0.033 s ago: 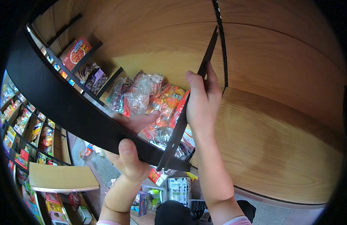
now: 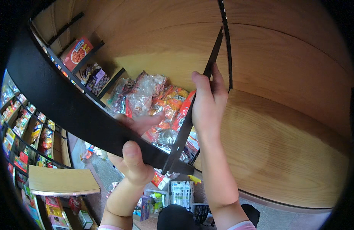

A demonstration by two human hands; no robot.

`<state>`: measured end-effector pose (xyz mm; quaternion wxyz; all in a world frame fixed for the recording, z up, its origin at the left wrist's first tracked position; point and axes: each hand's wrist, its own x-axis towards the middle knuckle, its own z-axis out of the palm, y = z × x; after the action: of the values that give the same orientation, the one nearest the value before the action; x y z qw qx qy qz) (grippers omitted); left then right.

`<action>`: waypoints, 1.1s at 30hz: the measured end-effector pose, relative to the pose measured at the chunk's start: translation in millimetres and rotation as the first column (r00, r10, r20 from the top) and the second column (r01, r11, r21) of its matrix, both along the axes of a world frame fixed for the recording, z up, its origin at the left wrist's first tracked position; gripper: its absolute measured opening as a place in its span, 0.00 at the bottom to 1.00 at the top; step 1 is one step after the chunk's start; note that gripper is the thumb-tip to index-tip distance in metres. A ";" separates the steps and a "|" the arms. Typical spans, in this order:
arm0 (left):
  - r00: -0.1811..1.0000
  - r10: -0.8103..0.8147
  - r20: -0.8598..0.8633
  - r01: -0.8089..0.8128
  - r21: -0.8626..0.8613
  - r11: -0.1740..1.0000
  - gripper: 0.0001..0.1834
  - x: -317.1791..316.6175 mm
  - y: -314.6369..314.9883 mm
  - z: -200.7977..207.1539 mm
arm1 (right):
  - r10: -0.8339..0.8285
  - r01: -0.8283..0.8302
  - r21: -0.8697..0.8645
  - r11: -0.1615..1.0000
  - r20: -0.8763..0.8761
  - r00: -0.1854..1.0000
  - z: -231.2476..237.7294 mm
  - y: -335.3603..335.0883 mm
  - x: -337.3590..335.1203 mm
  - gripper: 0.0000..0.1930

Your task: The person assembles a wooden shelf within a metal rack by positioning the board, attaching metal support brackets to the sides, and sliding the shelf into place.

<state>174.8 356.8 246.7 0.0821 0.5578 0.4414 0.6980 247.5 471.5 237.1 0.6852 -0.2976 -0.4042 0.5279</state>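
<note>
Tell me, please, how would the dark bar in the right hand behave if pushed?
The dark bar is probably stiff, as it looks nearly straight beyond the right hand. Being long and narrow, it may pivot in the grip.

Left of the pale wooden shelf [image 2: 284, 149] lies a heap of clear and orange snack bags [image 2: 163, 101], the surface beneath it hidden. Farther left of that wooden shelf, narrower black-edged shelves [image 2: 90, 55] carry a red box [image 2: 76, 53] and, lower down, dark purple packets [image 2: 94, 79]. Below and left of it, a clear tub [image 2: 158, 201], a purple box [image 2: 145, 207] and a black-and-white patterned carton [image 2: 181, 193] stand on the grey floor [image 2: 268, 216].
</note>
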 end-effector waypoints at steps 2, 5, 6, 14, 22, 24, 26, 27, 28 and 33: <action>1.000 -0.013 -0.026 0.014 0.019 1.000 0.32 0.1 -0.2 1.5 | -0.041 0.041 -0.008 0.999 -0.034 0.999 2.9 -2.3 -2.3 0.31; 0.996 -0.092 0.000 0.092 0.074 0.993 0.29 0.3 3.8 1.1 | -0.068 0.065 -0.067 0.996 -0.040 0.997 3.4 4.8 -3.4 0.29; 0.992 -0.123 0.009 0.122 0.092 0.988 0.28 0.3 4.2 1.1 | -0.066 0.064 -0.059 0.996 -0.037 0.997 5.3 7.0 -3.6 0.27; 0.981 -0.184 0.060 0.175 0.119 0.977 0.25 2.8 3.3 2.7 | -0.150 0.148 0.034 0.988 0.046 0.988 6.8 47.2 2.7 0.18; 0.969 -0.248 0.021 0.246 0.074 0.967 0.33 -1.0 10.8 -5.4 | -0.198 0.218 0.085 0.972 -0.196 0.961 5.9 54.0 -21.8 0.23; 0.962 -0.254 -0.096 0.261 0.062 0.963 0.34 -8.8 -7.9 2.4 | -0.108 0.149 0.090 0.985 -0.354 0.929 20.7 31.9 -39.1 0.23; 0.984 -0.175 -0.016 0.175 0.017 0.984 0.33 -2.1 6.2 -4.8 | -0.135 0.187 0.096 0.978 -0.392 0.910 17.5 40.7 -31.1 0.21; 0.985 -0.170 -0.016 0.170 0.028 0.985 0.32 -3.4 5.9 -4.2 | -0.137 0.145 0.002 0.989 -0.312 0.940 17.3 39.9 -32.9 0.20; 0.987 -0.157 -0.026 0.158 0.037 0.987 0.32 -2.0 2.7 -1.1 | -0.113 0.093 -0.093 0.991 -0.239 0.964 18.1 37.1 -32.6 0.18; 0.989 -0.148 -0.014 0.147 -0.025 0.989 0.35 -5.8 -1.1 -1.6 | -0.076 0.127 0.059 0.990 -0.528 0.846 23.2 33.4 -28.2 0.14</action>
<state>169.0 355.7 245.1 0.1366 0.5934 0.4079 0.6803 219.2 504.9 260.3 0.8092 -0.1316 -0.2096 0.5328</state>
